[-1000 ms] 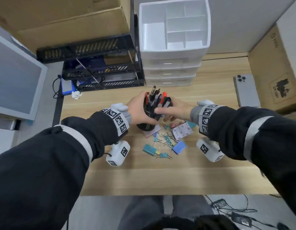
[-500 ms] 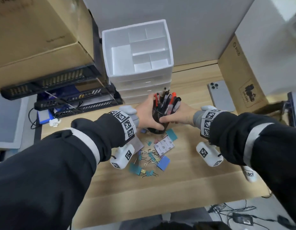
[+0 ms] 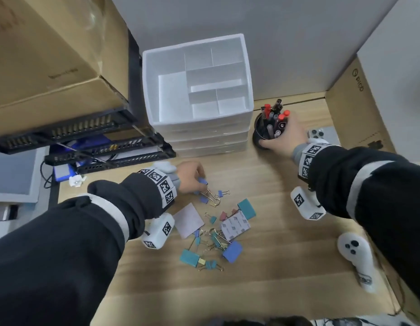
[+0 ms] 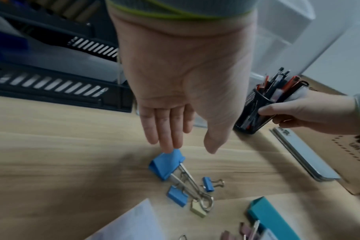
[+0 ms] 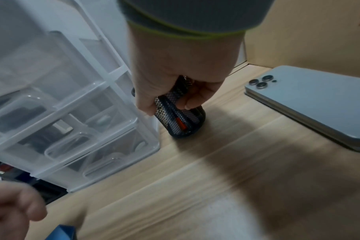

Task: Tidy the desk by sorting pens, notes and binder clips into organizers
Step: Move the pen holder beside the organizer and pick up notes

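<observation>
A: Binder clips and two note pads lie in a loose scatter near the middle of the desk, toward its front edge. None is in an organizer yet.

B: What has changed there?

A: The left hand has let go of the pen cup and come down to the far end of that scatter. A second ago both hands were wrapped round the cup, right above the clips.

B: Is it holding anything now?

A: Not yet, by the wrist view. The fingers are straight and together, thumb apart, with a fingertip touching the top of a blue binder clip that lies flat on the desk with two smaller blue clips just beside it.

B: And the pens?

A: All upright in the black mesh pen cup, which has moved to the back of the desk, just right of the white drawer organizer. The right hand grips it, fingers and thumb curled round the mesh. It looks set down, or very nearly; I cannot tell for sure. A phone lies near it on the right.

B: So the pens look done.

A: I would say so, and clips come next. The organizer's top compartments all look empty.
</observation>
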Demonstrator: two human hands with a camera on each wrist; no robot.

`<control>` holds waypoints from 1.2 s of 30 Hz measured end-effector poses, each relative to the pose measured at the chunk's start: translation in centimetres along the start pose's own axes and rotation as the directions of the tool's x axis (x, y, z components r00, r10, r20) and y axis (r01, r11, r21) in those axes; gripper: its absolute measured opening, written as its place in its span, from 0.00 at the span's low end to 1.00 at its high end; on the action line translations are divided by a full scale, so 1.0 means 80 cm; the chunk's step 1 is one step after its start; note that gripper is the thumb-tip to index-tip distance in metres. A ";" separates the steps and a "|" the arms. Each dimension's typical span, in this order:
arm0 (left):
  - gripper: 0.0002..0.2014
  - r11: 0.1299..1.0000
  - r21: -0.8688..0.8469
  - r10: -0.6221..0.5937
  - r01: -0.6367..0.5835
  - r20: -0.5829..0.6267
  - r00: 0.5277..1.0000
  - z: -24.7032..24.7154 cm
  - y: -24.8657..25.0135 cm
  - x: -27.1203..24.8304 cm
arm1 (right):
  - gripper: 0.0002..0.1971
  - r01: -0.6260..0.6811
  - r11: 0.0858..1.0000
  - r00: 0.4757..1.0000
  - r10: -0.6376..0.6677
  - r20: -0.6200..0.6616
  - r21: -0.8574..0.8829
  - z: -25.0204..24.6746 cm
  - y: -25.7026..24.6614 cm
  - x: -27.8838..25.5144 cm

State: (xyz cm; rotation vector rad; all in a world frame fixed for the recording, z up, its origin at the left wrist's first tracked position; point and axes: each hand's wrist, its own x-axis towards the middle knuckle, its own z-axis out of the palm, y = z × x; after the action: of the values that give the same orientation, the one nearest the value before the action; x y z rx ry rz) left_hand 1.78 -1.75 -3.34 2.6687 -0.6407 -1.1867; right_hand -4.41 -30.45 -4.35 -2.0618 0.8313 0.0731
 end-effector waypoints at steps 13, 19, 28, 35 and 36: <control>0.18 0.992 0.036 -0.122 0.120 0.041 0.992 0.019 -0.042 0.018 | 0.41 -0.005 1.000 0.998 0.006 -0.059 0.020 0.031 -0.017 0.066; 0.12 0.961 0.204 -0.206 0.189 0.066 0.976 0.026 -0.046 0.008 | 0.28 -0.287 0.951 0.956 0.292 0.028 -0.116 0.040 -0.010 0.043; 0.27 0.961 0.215 -0.217 0.174 0.199 0.956 0.050 -0.065 -0.023 | 0.09 0.074 0.937 0.904 0.082 0.420 -0.342 0.070 0.004 -0.036; 0.36 0.954 0.236 -0.208 0.182 0.093 0.974 0.073 -0.062 -0.047 | 0.14 0.428 0.846 0.683 -0.071 0.727 -0.319 0.100 0.000 -0.110; 0.36 0.955 0.231 -0.210 0.187 0.077 0.975 0.076 -0.062 -0.050 | 0.15 0.475 0.814 0.657 -0.075 0.750 -0.334 0.104 0.003 -0.120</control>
State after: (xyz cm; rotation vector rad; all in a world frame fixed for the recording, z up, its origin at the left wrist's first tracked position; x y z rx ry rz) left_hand -3.53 4.68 -6.26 2.9346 -0.5597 -1.3845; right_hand -9.92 -19.12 -6.26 -2.3382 -0.0430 0.9589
